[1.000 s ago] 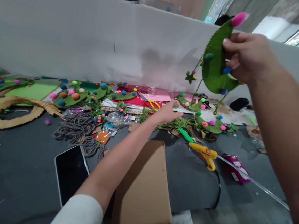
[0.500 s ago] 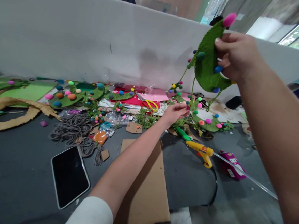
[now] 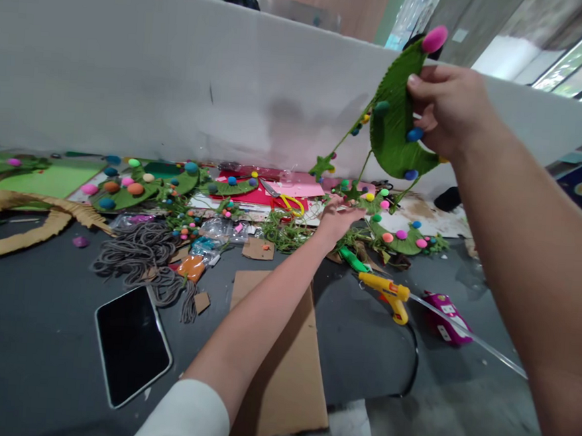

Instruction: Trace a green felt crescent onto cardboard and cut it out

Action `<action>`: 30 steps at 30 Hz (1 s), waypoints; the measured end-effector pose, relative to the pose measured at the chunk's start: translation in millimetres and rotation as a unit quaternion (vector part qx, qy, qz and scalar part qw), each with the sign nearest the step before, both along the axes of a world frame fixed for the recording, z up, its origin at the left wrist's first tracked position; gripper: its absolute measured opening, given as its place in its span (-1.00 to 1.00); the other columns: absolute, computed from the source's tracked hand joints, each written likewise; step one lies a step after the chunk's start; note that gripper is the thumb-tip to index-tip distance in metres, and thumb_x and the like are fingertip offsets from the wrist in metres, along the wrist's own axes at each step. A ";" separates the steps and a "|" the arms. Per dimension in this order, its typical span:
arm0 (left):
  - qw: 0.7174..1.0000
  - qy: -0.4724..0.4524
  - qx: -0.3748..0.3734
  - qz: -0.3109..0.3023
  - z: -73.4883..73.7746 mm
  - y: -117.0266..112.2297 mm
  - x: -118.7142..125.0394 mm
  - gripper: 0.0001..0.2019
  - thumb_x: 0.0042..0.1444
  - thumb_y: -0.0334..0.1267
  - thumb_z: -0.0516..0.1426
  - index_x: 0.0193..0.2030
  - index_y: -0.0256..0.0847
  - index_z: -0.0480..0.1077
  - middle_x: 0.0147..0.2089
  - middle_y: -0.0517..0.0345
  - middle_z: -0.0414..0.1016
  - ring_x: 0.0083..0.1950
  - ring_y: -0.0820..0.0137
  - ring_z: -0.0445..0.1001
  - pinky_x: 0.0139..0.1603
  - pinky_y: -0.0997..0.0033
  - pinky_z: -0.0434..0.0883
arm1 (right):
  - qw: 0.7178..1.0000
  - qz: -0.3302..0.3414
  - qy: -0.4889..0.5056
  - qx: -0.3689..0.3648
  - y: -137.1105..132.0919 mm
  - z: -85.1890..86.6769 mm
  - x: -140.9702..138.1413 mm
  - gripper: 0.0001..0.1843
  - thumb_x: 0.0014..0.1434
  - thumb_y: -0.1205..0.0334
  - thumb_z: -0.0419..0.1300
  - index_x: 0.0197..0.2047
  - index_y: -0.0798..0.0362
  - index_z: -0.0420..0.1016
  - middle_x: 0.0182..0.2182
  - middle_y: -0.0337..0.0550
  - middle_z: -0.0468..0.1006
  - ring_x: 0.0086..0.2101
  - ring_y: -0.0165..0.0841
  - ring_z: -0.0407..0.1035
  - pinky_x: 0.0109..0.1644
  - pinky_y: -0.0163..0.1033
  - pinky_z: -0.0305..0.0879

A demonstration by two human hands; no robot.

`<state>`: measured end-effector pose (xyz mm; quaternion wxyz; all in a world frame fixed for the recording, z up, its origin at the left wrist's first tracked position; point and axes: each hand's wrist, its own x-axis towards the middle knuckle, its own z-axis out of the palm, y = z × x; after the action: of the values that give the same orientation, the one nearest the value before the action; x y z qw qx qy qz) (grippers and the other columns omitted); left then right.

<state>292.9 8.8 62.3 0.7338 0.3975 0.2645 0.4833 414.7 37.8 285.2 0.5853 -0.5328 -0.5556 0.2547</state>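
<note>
High on the right, my right hand (image 3: 441, 105) pinches a green felt crescent moon (image 3: 394, 135) by its inner edge. The moon carries a pink ball at its tip and blue and teal balls along its body. Green cords hang from it; a green star (image 3: 322, 168) dangles on one, with small coloured balls along the cord. Below, my left hand (image 3: 335, 221) is open, fingers spread beside the lower hanging pieces and above a heap of green yarn (image 3: 283, 231). Whether its fingertips touch a cord I cannot tell.
Yellow scissors (image 3: 290, 205), grey cord (image 3: 136, 254) and more felt moons (image 3: 133, 194) lie along the back. A yellow glue gun (image 3: 388, 292) with a clear stick lies right of a cardboard sheet (image 3: 285, 370). Left are a phone (image 3: 132, 346) and a paper-wrapped ring (image 3: 14, 248).
My left hand's fingers have spread apart from a closer pinch near the cords. The hanging star has swung out to the left. The moon stays held up in my right hand.
</note>
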 end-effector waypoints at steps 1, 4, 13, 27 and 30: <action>1.000 -0.010 -0.006 0.001 0.1 -0.1 1.3 -0.62 -0.07 -0.35 0.50 -0.33 -0.17 0.35 -0.09 0.07 0.63 0.00 0.27 0.58 0.13 0.22 0.44 | 1.000 0.001 0.001 0.001 0.3 -0.1 0.1 -0.78 0.20 0.37 0.36 -0.44 -0.14 0.63 -0.33 -0.18 0.61 -0.34 -0.30 0.47 -0.38 -0.15 0.31; 0.999 -0.031 -0.029 0.003 2.0 -1.5 3.0 -0.63 0.02 -0.37 0.44 -0.34 -0.16 0.28 -0.10 0.10 0.65 0.00 0.30 0.60 0.07 0.26 0.45 | 1.000 0.000 0.008 0.001 0.4 -0.6 -0.2 -0.78 0.17 0.38 0.37 -0.45 -0.12 0.62 -0.36 -0.20 0.56 -0.37 -0.34 0.44 -0.41 -0.18 0.29; 0.997 -0.037 -0.069 0.023 5.2 -0.5 -4.6 -0.62 0.01 -0.52 0.41 -0.20 -0.16 0.32 -0.30 0.21 0.61 -0.22 0.41 0.60 -0.07 0.37 0.41 | 1.000 -0.025 0.006 -0.007 1.2 -2.5 3.6 -0.77 0.19 0.35 0.42 -0.44 -0.13 0.58 -0.36 -0.20 0.53 -0.39 -0.33 0.41 -0.37 -0.19 0.30; 0.997 -0.033 -0.074 0.012 -1.0 12.6 -22.5 -0.76 0.08 -0.51 0.34 -0.14 -0.20 0.50 -0.39 0.31 0.58 -0.36 0.51 0.50 -0.27 0.48 0.29 | 0.997 -0.081 0.005 0.016 3.9 -10.3 5.0 -0.74 0.23 0.41 0.37 -0.45 -0.07 0.56 -0.43 -0.23 0.53 -0.43 -0.36 0.38 -0.40 -0.21 0.24; 0.996 -0.031 -0.080 -0.005 -5.6 16.3 -23.4 -0.74 0.04 -0.50 0.36 -0.14 -0.18 0.54 -0.41 0.33 0.56 -0.33 0.50 0.50 -0.24 0.47 0.29 | 0.998 -0.067 0.000 0.016 1.8 -10.0 4.6 -0.74 0.19 0.41 0.36 -0.47 -0.11 0.60 -0.40 -0.20 0.57 -0.37 -0.32 0.41 -0.35 -0.19 0.33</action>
<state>269.5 25.1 56.7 0.7735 0.3236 0.2773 0.4691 419.3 39.6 275.1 0.6096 -0.5593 -0.5228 0.2055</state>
